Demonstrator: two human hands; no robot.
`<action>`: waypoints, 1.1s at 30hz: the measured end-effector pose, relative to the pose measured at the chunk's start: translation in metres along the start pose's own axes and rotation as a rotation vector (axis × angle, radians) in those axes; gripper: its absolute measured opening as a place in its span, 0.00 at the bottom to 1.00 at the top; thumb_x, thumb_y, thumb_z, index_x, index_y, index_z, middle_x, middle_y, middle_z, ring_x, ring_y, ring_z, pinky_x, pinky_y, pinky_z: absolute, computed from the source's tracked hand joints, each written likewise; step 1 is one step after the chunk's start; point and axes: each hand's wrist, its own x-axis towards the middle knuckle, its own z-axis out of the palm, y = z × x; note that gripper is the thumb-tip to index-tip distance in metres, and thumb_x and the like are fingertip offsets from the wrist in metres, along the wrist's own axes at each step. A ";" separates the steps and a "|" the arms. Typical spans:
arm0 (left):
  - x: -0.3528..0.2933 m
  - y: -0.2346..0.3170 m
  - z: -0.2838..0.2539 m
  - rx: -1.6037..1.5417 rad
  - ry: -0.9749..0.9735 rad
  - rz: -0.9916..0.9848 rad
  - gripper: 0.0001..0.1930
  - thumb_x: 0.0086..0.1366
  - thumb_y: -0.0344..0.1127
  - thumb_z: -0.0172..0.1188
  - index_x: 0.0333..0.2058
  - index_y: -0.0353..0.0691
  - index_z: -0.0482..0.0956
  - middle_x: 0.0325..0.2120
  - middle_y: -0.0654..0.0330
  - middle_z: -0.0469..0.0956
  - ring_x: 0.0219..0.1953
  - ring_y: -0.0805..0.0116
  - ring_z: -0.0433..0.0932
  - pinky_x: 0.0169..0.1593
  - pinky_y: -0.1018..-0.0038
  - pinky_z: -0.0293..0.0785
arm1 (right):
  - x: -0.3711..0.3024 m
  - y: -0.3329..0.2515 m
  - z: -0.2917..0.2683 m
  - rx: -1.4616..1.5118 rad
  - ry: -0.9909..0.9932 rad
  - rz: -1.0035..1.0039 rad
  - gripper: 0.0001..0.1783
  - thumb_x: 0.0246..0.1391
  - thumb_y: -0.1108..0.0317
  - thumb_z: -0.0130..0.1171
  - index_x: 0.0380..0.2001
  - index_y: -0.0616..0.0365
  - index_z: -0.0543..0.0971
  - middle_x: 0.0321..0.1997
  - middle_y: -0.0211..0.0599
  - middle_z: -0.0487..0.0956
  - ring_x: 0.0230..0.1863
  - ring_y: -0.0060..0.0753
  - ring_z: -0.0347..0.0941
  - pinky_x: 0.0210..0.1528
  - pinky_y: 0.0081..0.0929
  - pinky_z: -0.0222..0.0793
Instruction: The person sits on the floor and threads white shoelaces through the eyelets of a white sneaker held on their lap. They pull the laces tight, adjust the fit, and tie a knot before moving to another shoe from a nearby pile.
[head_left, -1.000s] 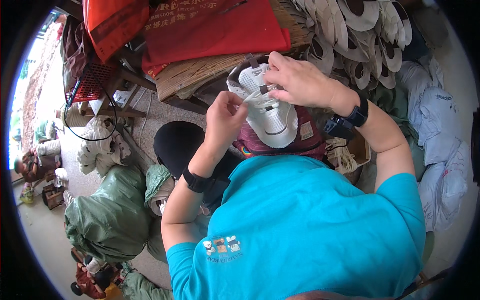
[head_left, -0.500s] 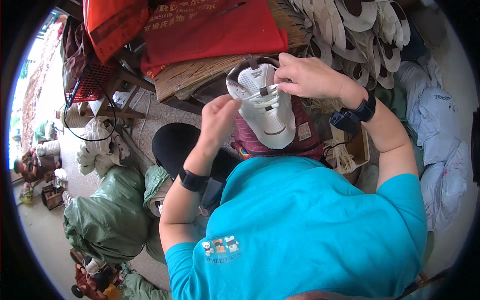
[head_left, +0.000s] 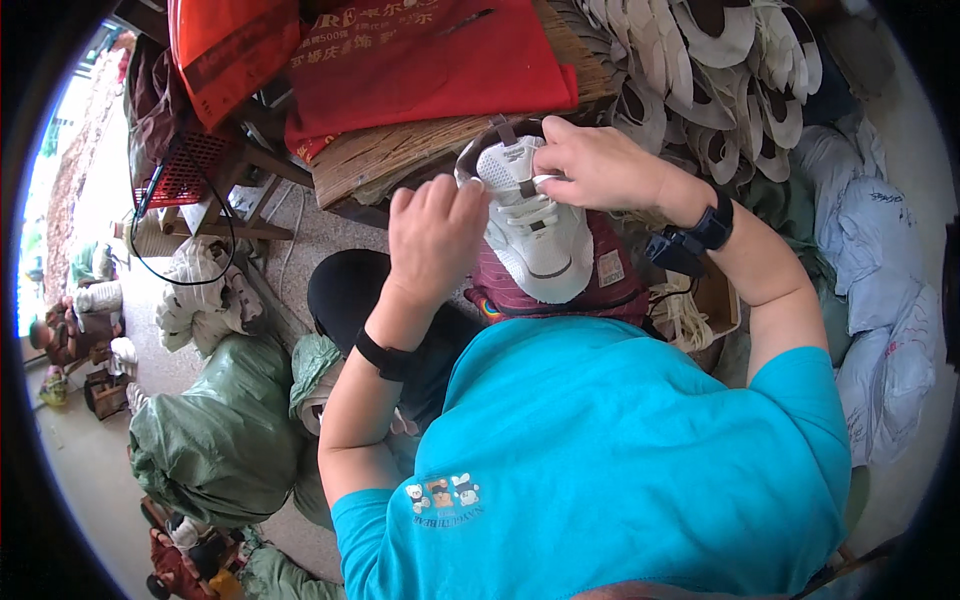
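A white sneaker upper (head_left: 540,258) rests toe toward me on a maroon striped cloth (head_left: 618,285) by my lap. White shoelace (head_left: 528,215) crosses its lower tongue, with a grey-brown loop at the collar. My right hand (head_left: 600,168) is closed at the upper's right eyelet edge, pinching a white lace end between thumb and finger. On the opposite side, my left hand (head_left: 435,232) has its fingers curled, thumb tip against the left eyelet edge. Whatever sits inside that left pinch is hidden.
Ahead stands a wooden table (head_left: 385,150) with a red bag (head_left: 430,75) on it. Shoe parts (head_left: 715,80) hang at the far right, above pale sacks (head_left: 880,260). A box of laces (head_left: 685,315) sits right of the cloth. Green sacks (head_left: 215,430) lie left.
My left hand has moved up and turned, its fingers now beside the upper's left edge. My right hand has shifted slightly left and down. The upper has moved a little toward me.
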 end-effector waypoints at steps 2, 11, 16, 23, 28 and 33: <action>-0.003 -0.001 -0.007 0.019 -0.001 -0.011 0.07 0.60 0.35 0.64 0.27 0.44 0.74 0.24 0.60 0.66 0.29 0.62 0.72 0.33 0.65 0.64 | 0.002 -0.002 0.008 -0.097 0.051 -0.035 0.12 0.54 0.59 0.61 0.32 0.56 0.79 0.37 0.43 0.69 0.37 0.48 0.75 0.39 0.43 0.71; -0.058 -0.012 0.013 -0.471 -0.381 -0.562 0.13 0.69 0.40 0.58 0.28 0.38 0.76 0.19 0.62 0.66 0.22 0.61 0.69 0.28 0.68 0.64 | 0.006 0.002 0.009 0.246 0.041 -0.002 0.12 0.58 0.60 0.62 0.38 0.56 0.82 0.35 0.36 0.69 0.33 0.37 0.73 0.38 0.31 0.70; -0.049 -0.024 0.006 -1.547 -0.358 -1.339 0.16 0.74 0.45 0.53 0.31 0.42 0.81 0.19 0.73 0.63 0.21 0.82 0.58 0.27 0.80 0.57 | -0.008 0.006 0.023 0.696 0.133 0.045 0.09 0.63 0.66 0.59 0.41 0.59 0.81 0.31 0.24 0.73 0.32 0.17 0.67 0.38 0.21 0.66; -0.069 -0.049 -0.009 -2.440 0.220 -1.434 0.12 0.74 0.38 0.50 0.34 0.41 0.78 0.19 0.72 0.61 0.20 0.79 0.55 0.30 0.79 0.56 | -0.022 0.012 0.023 0.706 0.181 0.171 0.07 0.63 0.67 0.60 0.35 0.61 0.79 0.29 0.23 0.75 0.32 0.15 0.68 0.34 0.22 0.65; -0.087 -0.062 -0.025 -2.489 0.350 -1.413 0.13 0.74 0.38 0.50 0.38 0.37 0.81 0.19 0.71 0.63 0.20 0.80 0.55 0.31 0.78 0.56 | -0.030 0.011 0.015 0.203 0.362 0.068 0.08 0.58 0.65 0.60 0.34 0.60 0.80 0.32 0.40 0.81 0.33 0.40 0.79 0.37 0.31 0.73; -0.103 -0.049 -0.039 -2.505 0.421 -1.622 0.13 0.75 0.37 0.50 0.42 0.36 0.82 0.19 0.71 0.64 0.20 0.80 0.54 0.31 0.79 0.56 | -0.034 0.009 0.014 0.221 0.423 0.061 0.08 0.61 0.66 0.58 0.37 0.58 0.81 0.30 0.39 0.81 0.31 0.37 0.79 0.37 0.28 0.73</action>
